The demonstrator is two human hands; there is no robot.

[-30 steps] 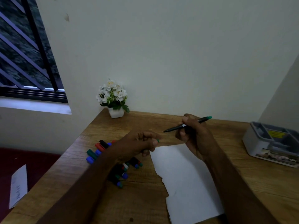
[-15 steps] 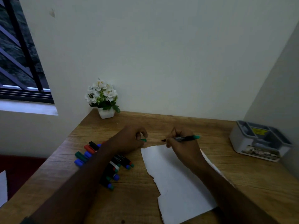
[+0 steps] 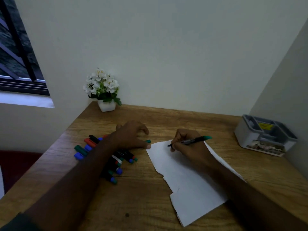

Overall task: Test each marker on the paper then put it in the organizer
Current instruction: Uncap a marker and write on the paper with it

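The right hand point(image 3: 188, 147) pinches the green marker point(image 3: 191, 141), tip on the paper's point(image 3: 188, 180) far corner, barrel pointing right toward the organizer point(image 3: 265, 137), which sits well right of the paper. So the right hand's nearer. The left hand point(image 3: 131, 137) rests loosely open, thumb on the paper's edge, green cap point(image 3: 148, 141) just beside it.

Table point(image 3: 166, 117): wood.
On it: paper point(image 3: 186, 180), pile of markers point(image 3: 116, 160), flower pot point(image 3: 106, 106), grey organizer point(image 3: 265, 135).
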